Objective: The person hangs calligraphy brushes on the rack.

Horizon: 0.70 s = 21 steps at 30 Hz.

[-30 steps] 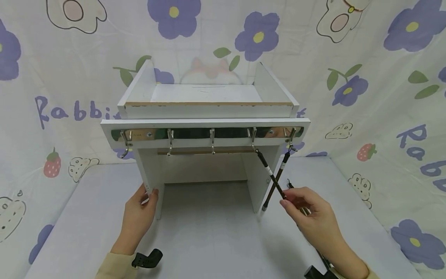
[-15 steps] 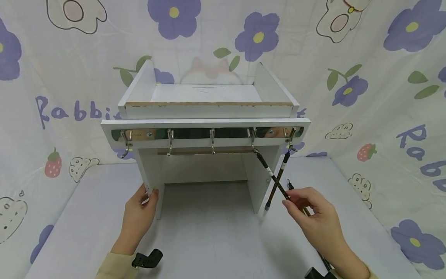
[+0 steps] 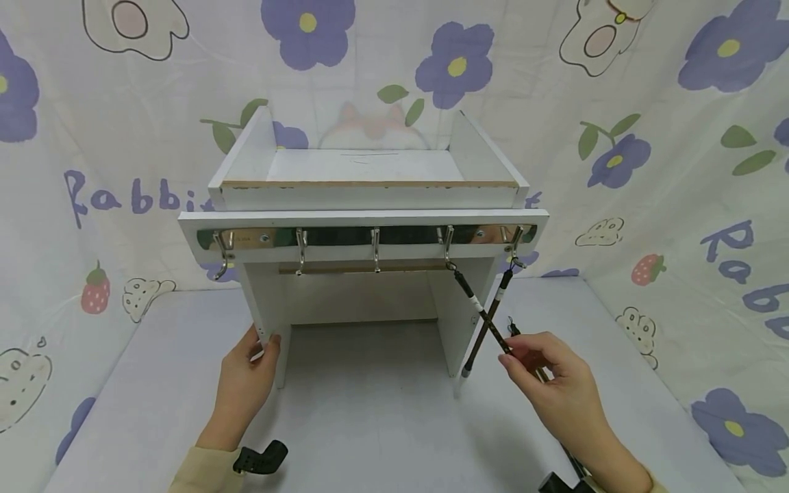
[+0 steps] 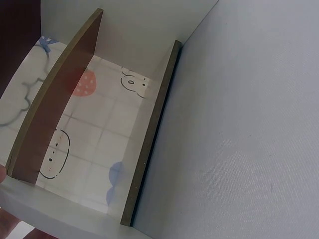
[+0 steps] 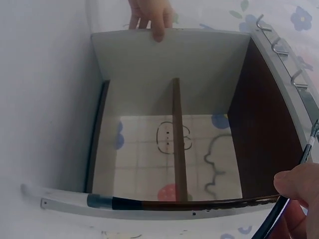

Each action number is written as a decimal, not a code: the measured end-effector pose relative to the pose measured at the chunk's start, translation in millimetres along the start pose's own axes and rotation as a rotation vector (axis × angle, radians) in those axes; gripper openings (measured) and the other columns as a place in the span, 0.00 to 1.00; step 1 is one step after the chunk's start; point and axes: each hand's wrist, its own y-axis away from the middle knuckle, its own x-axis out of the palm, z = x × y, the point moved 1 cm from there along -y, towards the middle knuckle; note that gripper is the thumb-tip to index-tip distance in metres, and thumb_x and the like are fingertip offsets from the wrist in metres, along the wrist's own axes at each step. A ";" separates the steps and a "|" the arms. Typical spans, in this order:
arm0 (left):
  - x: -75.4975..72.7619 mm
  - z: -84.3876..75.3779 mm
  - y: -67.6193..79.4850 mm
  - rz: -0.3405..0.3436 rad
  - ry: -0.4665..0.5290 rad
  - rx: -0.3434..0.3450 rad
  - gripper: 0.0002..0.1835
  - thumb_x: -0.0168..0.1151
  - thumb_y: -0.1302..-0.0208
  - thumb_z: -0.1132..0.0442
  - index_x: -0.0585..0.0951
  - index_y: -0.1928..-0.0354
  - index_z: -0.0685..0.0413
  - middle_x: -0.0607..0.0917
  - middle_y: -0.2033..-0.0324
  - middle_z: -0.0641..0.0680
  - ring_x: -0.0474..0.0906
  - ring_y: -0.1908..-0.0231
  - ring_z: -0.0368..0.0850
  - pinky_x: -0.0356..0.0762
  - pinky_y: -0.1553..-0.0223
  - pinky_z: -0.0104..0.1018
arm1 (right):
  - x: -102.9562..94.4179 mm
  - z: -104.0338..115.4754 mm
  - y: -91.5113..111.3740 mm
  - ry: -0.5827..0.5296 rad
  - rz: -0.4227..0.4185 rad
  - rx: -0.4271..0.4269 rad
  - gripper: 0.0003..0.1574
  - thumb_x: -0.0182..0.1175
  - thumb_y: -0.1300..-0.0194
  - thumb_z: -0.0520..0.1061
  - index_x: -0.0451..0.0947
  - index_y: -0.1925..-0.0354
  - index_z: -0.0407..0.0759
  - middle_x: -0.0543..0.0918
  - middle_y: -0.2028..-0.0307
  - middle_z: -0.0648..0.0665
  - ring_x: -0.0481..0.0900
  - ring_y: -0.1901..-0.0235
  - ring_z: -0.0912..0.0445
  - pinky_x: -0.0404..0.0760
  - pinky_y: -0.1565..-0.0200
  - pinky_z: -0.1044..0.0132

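My left hand (image 3: pixel 243 380) grips the left side panel (image 3: pixel 261 301) of a white shelf unit, thumb on the near edge. In the right wrist view, its fingers show at the panel's edge. My right hand (image 3: pixel 551 383) pinches the lower part of a dark calligraphy brush (image 3: pixel 466 287), whose loop is on the second hook from the right (image 3: pixel 449 246). Another brush (image 3: pixel 479 342) hangs from the rightmost hook (image 3: pixel 519 239), crossing behind the first; its pale tip shows in the right wrist view. A third brush (image 3: pixel 514 329) runs beneath my right hand, mostly covered by it.
A metal strip with several hooks (image 3: pixel 339 235) spans the shelf's front; the left hooks (image 3: pixel 301 250) carry nothing. An open-fronted upper tray (image 3: pixel 370 166) tops the unit. The unit stands on a white table (image 3: pixel 370 424) before a flower-printed curtain (image 3: pixel 382 41).
The brush on the rightmost hook sways slightly, its lower end moving right and then back left. My right hand and its brush shift slightly right; my left hand stays put.
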 end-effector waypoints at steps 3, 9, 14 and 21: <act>0.0 0.0 0.1 -0.001 0.000 -0.002 0.28 0.49 0.27 0.47 0.66 0.30 0.48 0.74 0.39 0.63 0.75 0.44 0.61 0.78 0.52 0.55 | 1.3 -1.9 0.2 -0.016 -0.002 -0.001 0.17 0.67 0.48 0.24 0.80 0.60 0.36 0.79 0.71 0.46 0.75 0.75 0.58 0.72 0.78 0.73; 0.1 0.9 0.0 -0.001 0.006 -0.006 0.28 0.49 0.27 0.46 0.67 0.30 0.47 0.74 0.39 0.63 0.75 0.44 0.61 0.78 0.52 0.55 | 6.8 -5.0 1.7 -0.027 0.017 0.003 0.17 0.67 0.46 0.25 0.80 0.59 0.37 0.80 0.70 0.46 0.78 0.73 0.57 0.75 0.75 0.73; 0.1 1.8 -0.2 -0.004 0.003 0.001 0.28 0.50 0.27 0.46 0.67 0.30 0.47 0.74 0.39 0.62 0.75 0.44 0.61 0.78 0.52 0.55 | 15.6 -14.7 5.4 -0.033 0.044 0.014 0.17 0.68 0.45 0.28 0.80 0.58 0.41 0.80 0.69 0.48 0.79 0.71 0.58 0.77 0.70 0.73; 0.8 2.0 -0.2 -0.013 -0.015 0.004 0.28 0.49 0.27 0.46 0.67 0.30 0.48 0.74 0.39 0.62 0.75 0.44 0.61 0.78 0.52 0.55 | 32.3 -32.2 10.3 -0.059 0.033 0.003 0.19 0.69 0.47 0.27 0.80 0.58 0.43 0.81 0.68 0.51 0.78 0.68 0.59 0.80 0.66 0.72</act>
